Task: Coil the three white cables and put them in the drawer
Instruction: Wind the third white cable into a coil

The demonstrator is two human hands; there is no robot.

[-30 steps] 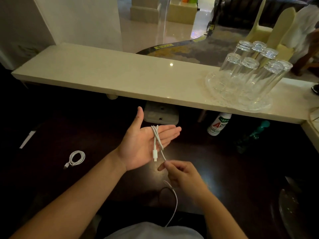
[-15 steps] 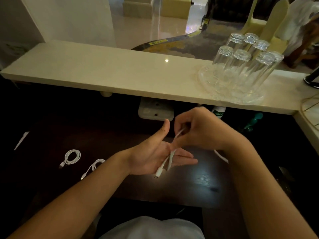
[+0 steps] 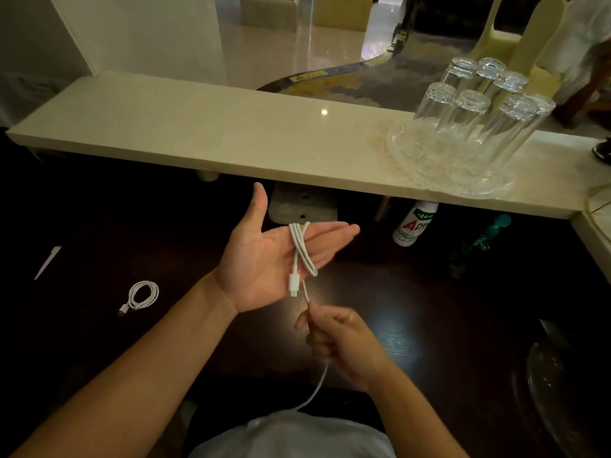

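My left hand (image 3: 264, 256) is held flat, palm up, fingers straight, above the dark desk (image 3: 413, 309). A white cable (image 3: 299, 249) is wrapped in a few turns around its fingers, and a plug end hangs down over the palm's edge. My right hand (image 3: 337, 338) is just below and pinches the free strand, which trails down toward my lap. A second white cable (image 3: 142, 295), coiled, lies on the desk to the left. No third cable and no drawer are in view.
A pale stone shelf (image 3: 231, 140) runs across above the desk and bears a glass tray (image 3: 413, 153) with several upturned glasses. Under it are a white socket box (image 3: 304, 206), a white bottle (image 3: 415, 223) and a green bottle (image 3: 479, 242). A white strip (image 3: 48, 261) lies far left.
My right hand came from above the left palm down below it, laying another turn of cable around the fingers. The view shifted, and a loose cable seen at left half a second ago is out of sight.
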